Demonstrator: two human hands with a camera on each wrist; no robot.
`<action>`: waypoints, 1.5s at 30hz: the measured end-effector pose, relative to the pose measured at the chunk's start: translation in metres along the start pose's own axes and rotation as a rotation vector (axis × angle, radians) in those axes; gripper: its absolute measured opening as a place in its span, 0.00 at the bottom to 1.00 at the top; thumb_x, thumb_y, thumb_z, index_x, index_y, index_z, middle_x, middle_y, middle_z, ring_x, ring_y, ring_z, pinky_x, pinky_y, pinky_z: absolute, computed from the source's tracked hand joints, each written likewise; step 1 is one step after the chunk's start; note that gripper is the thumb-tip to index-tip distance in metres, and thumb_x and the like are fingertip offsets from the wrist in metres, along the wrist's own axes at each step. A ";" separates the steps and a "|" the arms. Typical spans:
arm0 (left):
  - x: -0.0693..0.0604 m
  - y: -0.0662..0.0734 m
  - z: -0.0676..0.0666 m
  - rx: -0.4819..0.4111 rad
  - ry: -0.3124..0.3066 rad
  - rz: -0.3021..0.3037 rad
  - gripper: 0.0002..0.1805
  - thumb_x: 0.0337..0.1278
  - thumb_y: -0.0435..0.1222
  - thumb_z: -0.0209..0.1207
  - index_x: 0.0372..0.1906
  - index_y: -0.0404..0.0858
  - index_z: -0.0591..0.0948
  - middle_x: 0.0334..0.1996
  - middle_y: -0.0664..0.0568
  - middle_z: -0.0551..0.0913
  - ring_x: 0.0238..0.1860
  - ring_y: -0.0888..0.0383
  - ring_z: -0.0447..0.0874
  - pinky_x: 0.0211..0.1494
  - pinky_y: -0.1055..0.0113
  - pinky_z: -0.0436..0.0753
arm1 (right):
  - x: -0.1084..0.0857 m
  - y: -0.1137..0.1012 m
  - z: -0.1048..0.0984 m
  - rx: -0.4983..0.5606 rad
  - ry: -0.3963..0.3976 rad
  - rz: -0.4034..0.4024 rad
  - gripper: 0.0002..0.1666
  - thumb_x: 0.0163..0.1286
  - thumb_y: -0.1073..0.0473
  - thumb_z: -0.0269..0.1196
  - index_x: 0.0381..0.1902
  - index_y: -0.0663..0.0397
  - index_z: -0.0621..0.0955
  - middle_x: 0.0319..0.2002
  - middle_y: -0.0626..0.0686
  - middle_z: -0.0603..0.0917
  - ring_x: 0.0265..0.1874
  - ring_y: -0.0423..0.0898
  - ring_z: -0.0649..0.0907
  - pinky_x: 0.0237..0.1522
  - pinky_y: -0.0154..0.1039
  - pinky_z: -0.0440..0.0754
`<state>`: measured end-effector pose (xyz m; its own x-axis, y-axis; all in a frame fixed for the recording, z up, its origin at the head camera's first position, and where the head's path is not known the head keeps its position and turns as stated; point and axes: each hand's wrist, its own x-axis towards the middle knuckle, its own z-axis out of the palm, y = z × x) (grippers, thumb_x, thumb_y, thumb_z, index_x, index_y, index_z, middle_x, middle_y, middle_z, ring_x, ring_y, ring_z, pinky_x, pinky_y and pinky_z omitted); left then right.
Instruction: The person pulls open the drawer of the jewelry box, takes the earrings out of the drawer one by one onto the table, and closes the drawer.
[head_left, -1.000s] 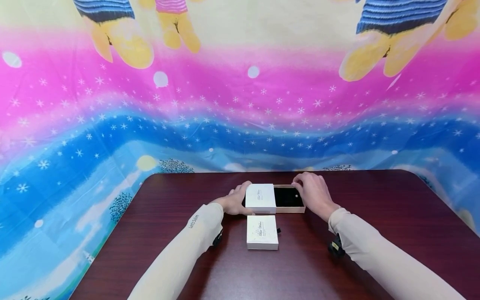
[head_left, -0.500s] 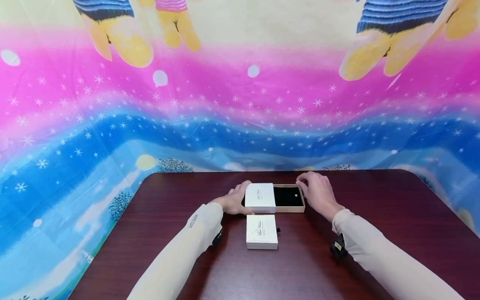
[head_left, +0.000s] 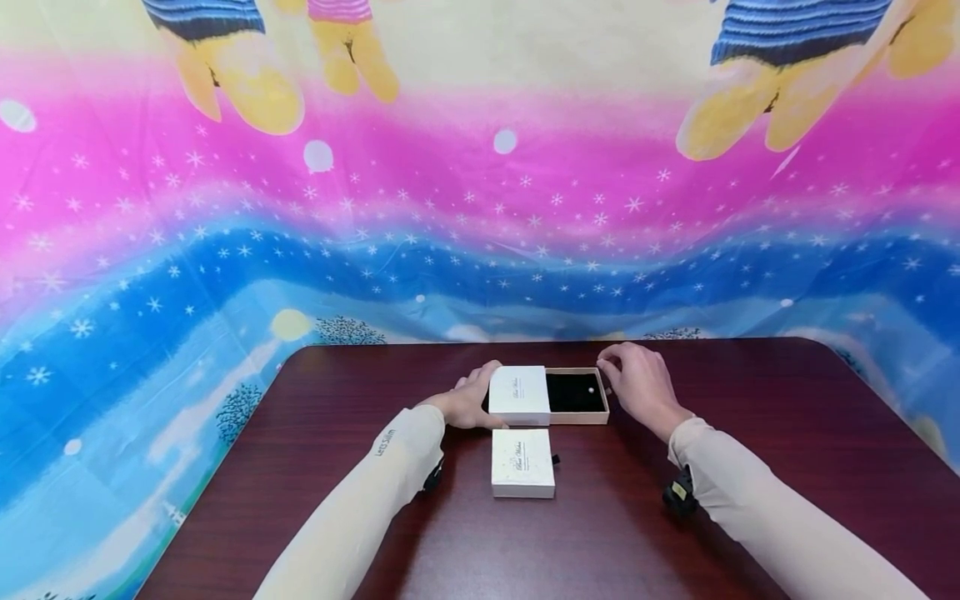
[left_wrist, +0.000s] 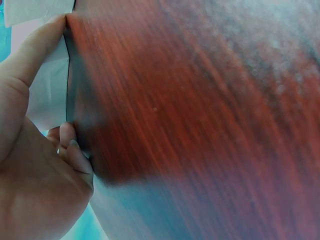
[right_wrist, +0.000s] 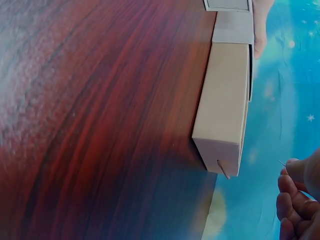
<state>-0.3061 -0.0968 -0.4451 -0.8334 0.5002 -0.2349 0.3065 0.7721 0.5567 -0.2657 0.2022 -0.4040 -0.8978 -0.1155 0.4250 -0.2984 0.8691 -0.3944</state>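
A white jewellery box sleeve (head_left: 517, 393) lies towards the back of the table, its tan drawer (right_wrist: 222, 95) pulled partly out to the right. Inside the drawer is a black pad (head_left: 568, 392), and a small pearl-like bead (head_left: 591, 390) sits near the pad's right end. My left hand (head_left: 467, 403) grips the sleeve's left end, thumb along the front side and fingers behind. Just right of the drawer, apart from it, is my right hand (head_left: 643, 385). Its thumb and forefinger pinch something tiny; only a thin metal pin (right_wrist: 281, 163) sticks out in the right wrist view.
A second, closed white box (head_left: 522, 463) stands in front of the first, with a dark pull tab (head_left: 556, 459) on its right. Another tab (right_wrist: 223, 169) pokes from the drawer's end. Behind the dark wood table (head_left: 360, 542) hangs a printed cloth (head_left: 450, 192).
My right hand has drawn slightly to the right, from over the drawer's far right corner to beside it. The left hand, both boxes and the bead have stayed put.
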 end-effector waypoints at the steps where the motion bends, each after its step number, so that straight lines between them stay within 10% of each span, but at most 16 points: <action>1: 0.000 0.000 0.000 0.001 -0.001 0.001 0.63 0.53 0.51 0.72 0.82 0.48 0.40 0.80 0.45 0.49 0.80 0.40 0.46 0.81 0.46 0.49 | 0.000 0.000 0.000 -0.001 0.003 0.000 0.07 0.71 0.63 0.63 0.40 0.59 0.88 0.37 0.58 0.90 0.30 0.51 0.84 0.43 0.54 0.77; 45: 0.000 0.000 0.000 0.004 0.001 0.007 0.62 0.53 0.51 0.72 0.82 0.48 0.41 0.80 0.44 0.51 0.78 0.40 0.51 0.80 0.47 0.53 | -0.009 0.040 -0.001 -0.055 -0.024 0.047 0.08 0.70 0.61 0.65 0.39 0.59 0.88 0.34 0.59 0.89 0.23 0.50 0.78 0.35 0.50 0.74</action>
<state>-0.3061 -0.0972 -0.4448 -0.8317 0.5052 -0.2304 0.3139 0.7701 0.5554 -0.2695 0.2383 -0.4230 -0.9181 -0.0843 0.3873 -0.2376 0.8991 -0.3676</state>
